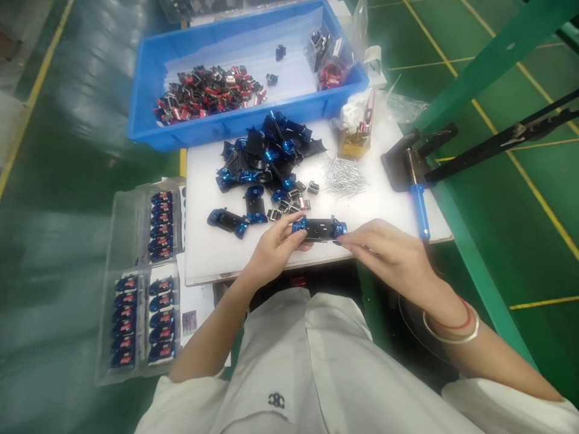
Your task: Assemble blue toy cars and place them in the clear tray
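Nearest: our white work coat (289, 361), sleeves at both sides. Our left hand (271, 250) is closed on the left end of a blue-and-black toy car chassis (319, 228). Our right hand (384, 259) pinches its right end with the fingertips. We grip it between both hands, just over the near edge of a white work board (217, 259). A metal bangle and red cord (452, 328) sit on our right wrist.

Left of the board: clear blister trays (129, 229) holding rows of blue-and-red car parts.

Just past our hands: two loose blue car bodies (228, 222), small black clips (289, 202), then a heap of blue-and-black car parts (262, 154) beside a scatter of steel pins (344, 176).

Right: a blue-handled tool (420, 208) in a black bench fixture (402, 163).

Farthest: a blue plastic bin (149, 114) with red-and-black parts (208, 93) and a clear bag (328, 60).
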Demonstrator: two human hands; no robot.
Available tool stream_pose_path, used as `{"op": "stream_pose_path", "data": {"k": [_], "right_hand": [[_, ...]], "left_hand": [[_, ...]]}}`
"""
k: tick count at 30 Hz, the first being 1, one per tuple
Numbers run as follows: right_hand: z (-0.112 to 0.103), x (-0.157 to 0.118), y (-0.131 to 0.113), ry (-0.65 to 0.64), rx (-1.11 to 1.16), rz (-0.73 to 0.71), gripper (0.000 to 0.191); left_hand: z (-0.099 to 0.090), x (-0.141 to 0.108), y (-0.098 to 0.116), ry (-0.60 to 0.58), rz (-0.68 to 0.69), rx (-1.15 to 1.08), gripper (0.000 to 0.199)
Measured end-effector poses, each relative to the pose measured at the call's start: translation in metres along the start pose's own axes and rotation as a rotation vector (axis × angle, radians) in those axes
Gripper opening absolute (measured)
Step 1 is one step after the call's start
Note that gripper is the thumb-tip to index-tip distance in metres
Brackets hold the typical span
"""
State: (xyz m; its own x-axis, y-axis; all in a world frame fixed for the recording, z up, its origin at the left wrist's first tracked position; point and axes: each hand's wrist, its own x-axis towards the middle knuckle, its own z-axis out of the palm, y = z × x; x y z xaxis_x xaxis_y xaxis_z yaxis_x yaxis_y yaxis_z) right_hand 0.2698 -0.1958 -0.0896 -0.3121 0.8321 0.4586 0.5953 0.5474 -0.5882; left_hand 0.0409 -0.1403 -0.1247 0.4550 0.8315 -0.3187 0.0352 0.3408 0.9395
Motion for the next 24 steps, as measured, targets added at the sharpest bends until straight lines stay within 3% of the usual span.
{"op": "stream_pose_path", "data": {"k": [6, 15, 24], "right_hand": [[0.009, 0.007, -0.002, 0.004, -0.145, -0.158, 0.023], [0.017, 0.005, 0.000, -0.004, -0.255, -0.207, 0.025], [0.015, -0.004, 0.002, 0.010, -0.289, -0.275, 0.034]], "left_hand": [[0.008, -0.006, 0.001, -0.005, 0.103, 0.031, 0.051], [0.010, -0.014, 0.002, -0.028, 0.163, -0.020, 0.050], [0.015, -0.027, 0.006, 0.015, 0.256, 0.181, 0.049]]}}
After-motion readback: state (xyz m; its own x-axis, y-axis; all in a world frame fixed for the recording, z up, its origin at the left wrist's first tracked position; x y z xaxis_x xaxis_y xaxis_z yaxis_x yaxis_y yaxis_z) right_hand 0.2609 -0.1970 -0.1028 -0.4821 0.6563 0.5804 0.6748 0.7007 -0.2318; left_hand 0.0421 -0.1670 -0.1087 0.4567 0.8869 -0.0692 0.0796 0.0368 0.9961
